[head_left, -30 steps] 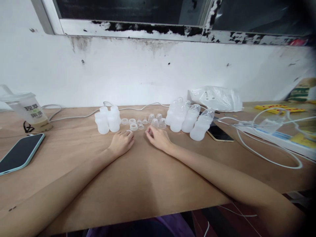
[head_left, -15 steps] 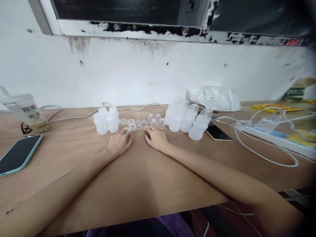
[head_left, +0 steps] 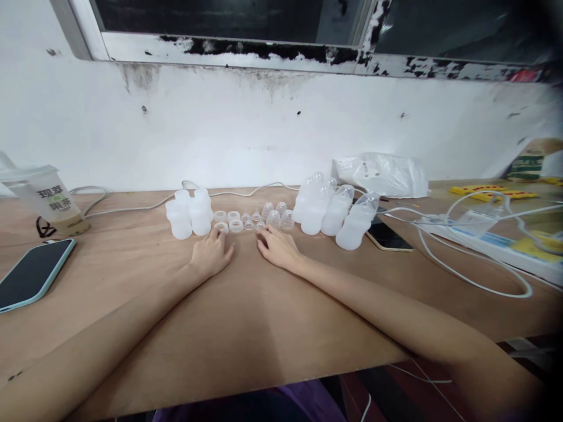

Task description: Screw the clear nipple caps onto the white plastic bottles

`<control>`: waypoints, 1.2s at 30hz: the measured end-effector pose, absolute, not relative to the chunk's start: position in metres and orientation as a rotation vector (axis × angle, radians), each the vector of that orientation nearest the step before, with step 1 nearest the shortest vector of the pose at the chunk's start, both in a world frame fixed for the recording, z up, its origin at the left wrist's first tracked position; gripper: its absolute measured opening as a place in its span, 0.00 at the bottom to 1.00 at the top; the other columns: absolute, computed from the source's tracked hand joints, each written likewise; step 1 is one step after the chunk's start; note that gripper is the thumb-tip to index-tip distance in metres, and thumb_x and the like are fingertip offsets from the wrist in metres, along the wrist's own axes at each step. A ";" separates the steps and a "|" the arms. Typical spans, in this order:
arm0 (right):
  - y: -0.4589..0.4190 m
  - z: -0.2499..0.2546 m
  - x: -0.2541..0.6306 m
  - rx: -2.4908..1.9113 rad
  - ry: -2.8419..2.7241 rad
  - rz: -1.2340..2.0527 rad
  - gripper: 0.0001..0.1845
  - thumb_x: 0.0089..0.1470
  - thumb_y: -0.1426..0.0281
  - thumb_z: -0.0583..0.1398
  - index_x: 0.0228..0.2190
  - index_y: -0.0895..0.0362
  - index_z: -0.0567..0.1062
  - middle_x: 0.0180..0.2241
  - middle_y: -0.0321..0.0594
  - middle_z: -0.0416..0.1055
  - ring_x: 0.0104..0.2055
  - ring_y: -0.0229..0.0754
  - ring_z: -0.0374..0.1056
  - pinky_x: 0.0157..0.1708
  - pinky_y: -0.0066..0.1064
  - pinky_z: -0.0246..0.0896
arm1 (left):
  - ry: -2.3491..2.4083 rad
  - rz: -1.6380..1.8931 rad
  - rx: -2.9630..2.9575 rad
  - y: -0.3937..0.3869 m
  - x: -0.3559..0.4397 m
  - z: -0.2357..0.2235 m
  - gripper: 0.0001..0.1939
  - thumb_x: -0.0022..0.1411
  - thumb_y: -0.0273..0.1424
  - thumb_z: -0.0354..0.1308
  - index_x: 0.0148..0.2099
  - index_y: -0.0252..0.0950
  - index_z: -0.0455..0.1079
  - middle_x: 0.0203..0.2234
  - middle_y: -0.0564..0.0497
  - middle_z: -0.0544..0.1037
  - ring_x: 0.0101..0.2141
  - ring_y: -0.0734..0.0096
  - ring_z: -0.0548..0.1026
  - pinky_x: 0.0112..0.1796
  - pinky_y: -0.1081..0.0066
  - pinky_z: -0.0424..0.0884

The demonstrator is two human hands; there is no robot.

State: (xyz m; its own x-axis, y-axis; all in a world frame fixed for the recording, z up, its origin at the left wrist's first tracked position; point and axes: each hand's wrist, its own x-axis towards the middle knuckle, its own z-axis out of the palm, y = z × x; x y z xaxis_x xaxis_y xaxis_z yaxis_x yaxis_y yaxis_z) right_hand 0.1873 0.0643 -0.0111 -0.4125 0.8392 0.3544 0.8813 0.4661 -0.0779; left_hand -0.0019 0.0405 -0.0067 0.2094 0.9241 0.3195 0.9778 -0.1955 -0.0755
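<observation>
My left hand (head_left: 212, 254) lies on the table, thumb spread away from the fingers, its fingertips at the near edge of a white bottle ring (head_left: 221, 227). That ring sits in a small block with several others, such as the ring (head_left: 236, 226) beside it. Just left of them stand several frosted white bottle bodies (head_left: 201, 214). My right hand (head_left: 278, 247) rests palm down with loosely bent fingers, holding nothing visible. Its fingertips are close to the clear teats (head_left: 248, 224) and the clear dome caps (head_left: 287, 220). Several capped baby bottles (head_left: 353, 225) stand to its right.
A drink cup (head_left: 59, 199) and a phone (head_left: 35, 272) are at the left. On the right are another phone (head_left: 389, 235), a power strip (head_left: 505, 246), looped white cable (head_left: 475, 275) and a plastic bag (head_left: 385, 176) by the wall.
The ring at my left fingertips has shifted slightly left and back, into line with the other rings. My left hand has moved a little left with it; my right hand is almost still.
</observation>
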 end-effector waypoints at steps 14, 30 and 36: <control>0.135 0.033 0.090 -1.109 -2.638 -0.118 0.18 0.45 0.78 0.52 0.41 0.66 0.67 0.43 0.50 0.65 0.46 0.43 0.60 0.44 0.31 0.54 | -1.853 -0.288 -2.211 0.039 0.000 -0.008 0.21 0.59 0.42 0.36 0.45 0.35 0.61 0.44 0.44 0.64 0.36 0.62 0.70 0.31 0.66 0.67; 0.147 0.019 0.092 -1.058 -2.670 -0.174 0.20 0.45 0.78 0.53 0.44 0.61 0.66 0.45 0.45 0.65 0.47 0.43 0.59 0.44 0.31 0.51 | -1.789 -0.325 -2.251 0.041 -0.002 -0.009 0.20 0.59 0.41 0.36 0.45 0.34 0.60 0.43 0.43 0.64 0.34 0.60 0.71 0.28 0.64 0.67; 0.115 0.069 0.151 -1.177 -2.415 -0.547 0.19 0.44 0.79 0.53 0.42 0.62 0.66 0.43 0.48 0.63 0.47 0.47 0.55 0.46 0.38 0.47 | -1.795 -0.319 -2.237 0.042 -0.003 -0.010 0.19 0.59 0.41 0.36 0.42 0.35 0.61 0.41 0.44 0.65 0.34 0.61 0.70 0.27 0.66 0.67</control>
State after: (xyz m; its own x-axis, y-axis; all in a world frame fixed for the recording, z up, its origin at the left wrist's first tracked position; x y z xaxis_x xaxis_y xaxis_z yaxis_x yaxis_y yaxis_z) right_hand 0.1514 0.1148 0.0693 -0.5671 0.6487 0.5075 0.8040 0.5697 0.1703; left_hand -0.0029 0.0417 -0.0097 0.2150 0.9207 0.3257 0.9766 -0.2065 -0.0608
